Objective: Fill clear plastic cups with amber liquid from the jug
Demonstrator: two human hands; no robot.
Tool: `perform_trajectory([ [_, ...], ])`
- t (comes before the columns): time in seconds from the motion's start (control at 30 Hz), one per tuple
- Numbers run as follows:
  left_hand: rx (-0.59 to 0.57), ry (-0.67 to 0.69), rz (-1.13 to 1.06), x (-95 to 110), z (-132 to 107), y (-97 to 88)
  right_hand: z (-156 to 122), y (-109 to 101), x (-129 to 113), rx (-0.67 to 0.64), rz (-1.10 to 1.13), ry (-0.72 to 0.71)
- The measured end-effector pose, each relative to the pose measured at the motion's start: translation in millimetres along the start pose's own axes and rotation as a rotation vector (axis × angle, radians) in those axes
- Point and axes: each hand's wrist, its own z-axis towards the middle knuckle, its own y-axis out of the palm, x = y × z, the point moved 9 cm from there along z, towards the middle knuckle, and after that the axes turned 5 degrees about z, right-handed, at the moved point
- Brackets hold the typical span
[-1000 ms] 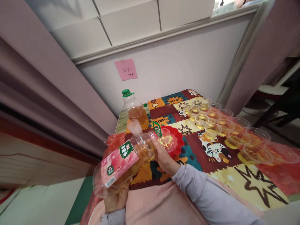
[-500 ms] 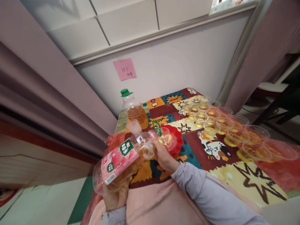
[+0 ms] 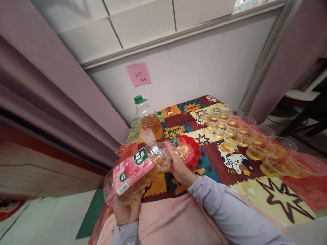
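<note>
**Inspector:** State the item in hand and its location.

**Assistant:** One pink-labelled bottle (image 3: 134, 166), clear-walled, held tilted in front of the person at the near left part of the patterned surface (image 3: 240, 187). Both hands are engaged on it.

**Inspector:** Condition of each grip?

**Assistant:** The right grip (image 3: 181, 166) is closed around the neck; its far fingers are hidden. The left grip (image 3: 129, 208) cradles the lower end from beneath, fingers curled against the wall.

**Inspector:** Record the governing relation.

**Assistant:** The long axis runs from the base at lower left, forward and rightward to the neck, which points towards the red dish (image 3: 195, 151). The right grip is nearer to that dish; the left grip is well apart from it. Whether the mouth lies above the rim or merely in front of it, I cannot tell.

**Inspector:** Adjacent items?

**Assistant:** A clear cup stack (image 3: 147, 135) stands just beyond the shoulder; contact cannot be confirmed. Behind it a green-capped bottle (image 3: 152, 126) is upright. A green loop (image 3: 173, 137) shows beside the neck, attachment unclear. Filled cups (image 3: 233, 140) occupy the right side, well apart from both grips.
</note>
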Motion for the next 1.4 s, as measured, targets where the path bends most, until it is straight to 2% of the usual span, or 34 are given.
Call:
perform_trajectory([
  [0.17,-0.004,0.000,-0.042,-1.0,-1.4,15.8,2.1,-2.7,1.8,0.016,-0.003,0.002],
  [0.33,-0.164,0.012,-0.145,-2.5,-2.0,30.8,3.8,-8.3,3.8,0.057,-0.008,0.004],
  [0.4,-0.170,0.012,-0.125,-2.9,-1.9,30.2,3.8,-7.8,3.7,0.050,-0.007,0.004],
  [0.57,-0.046,0.018,-0.058,-1.5,-2.0,20.1,3.8,-8.1,3.3,0.057,-0.010,0.009],
  [0.67,-0.015,0.012,-0.059,-2.1,-3.1,19.0,4.2,-8.5,4.6,0.060,-0.018,0.017],
  [0.97,-0.092,0.001,-0.125,-4.2,-1.9,25.9,5.3,-9.3,5.7,0.054,-0.014,0.022],
  [1.2,-0.077,-0.024,-0.080,-3.9,-1.5,28.4,3.6,-8.4,3.2,0.072,-0.023,0.025],
  [1.4,-0.203,-0.053,-0.192,-6.9,-1.7,36.4,2.7,-8.2,1.2,0.086,-0.006,0.028],
])
